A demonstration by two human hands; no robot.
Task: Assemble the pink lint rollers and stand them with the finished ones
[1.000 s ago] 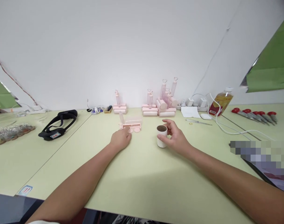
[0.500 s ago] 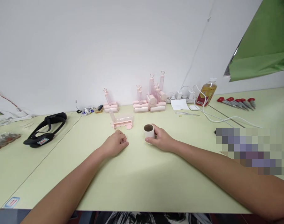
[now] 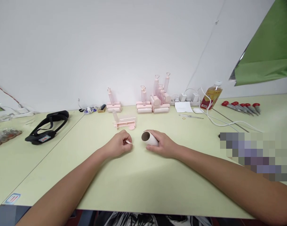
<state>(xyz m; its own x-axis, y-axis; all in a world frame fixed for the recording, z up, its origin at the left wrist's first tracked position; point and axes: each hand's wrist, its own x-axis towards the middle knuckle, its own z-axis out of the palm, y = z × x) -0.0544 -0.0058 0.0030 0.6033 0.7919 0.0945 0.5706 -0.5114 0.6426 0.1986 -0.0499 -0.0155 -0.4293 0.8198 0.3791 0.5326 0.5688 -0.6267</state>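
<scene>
My right hand is wrapped round a small white roll with a brown cardboard core; the roll is tipped on its side, open end facing left. My left hand rests on the pale green table with fingers closed, pinching a small pink disc-shaped piece. Just beyond both hands lies a pink roller holder with a clear cover and another pink round piece beside it.
Several pink lint rollers stand along the back wall. A black headset lies at left. At right are a bottle of yellow liquid, a white cable, a power strip and red-handled screwdrivers.
The left hand drew back from the pink holder with a small pink piece in its fingers. The right hand tipped the roll from upright onto its side and pulled it nearer.
</scene>
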